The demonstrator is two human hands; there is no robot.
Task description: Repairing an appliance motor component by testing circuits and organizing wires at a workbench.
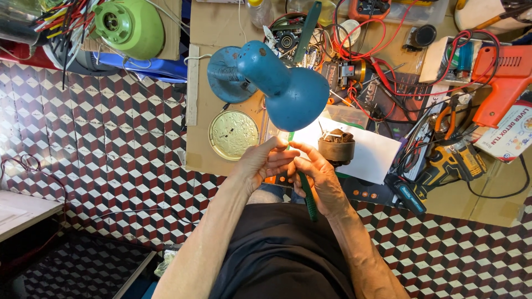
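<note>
White carton (512,135) at far right edge of the cardboard bench, lying tilted below the orange gun-shaped tool (501,77), printed face up with dark lettering and pink-orange patches. Small white box (443,58) further up, just left of that tool, red wires draped over it, contents unclear. No signs or screens can be made out.

Blue metal desk lamp (277,83) over cardboard-topped bench (202,138); round brass lid (233,134) left of it, orange plastic heat gun (499,77) far right, green round motor housing (130,25) upper left.
</note>
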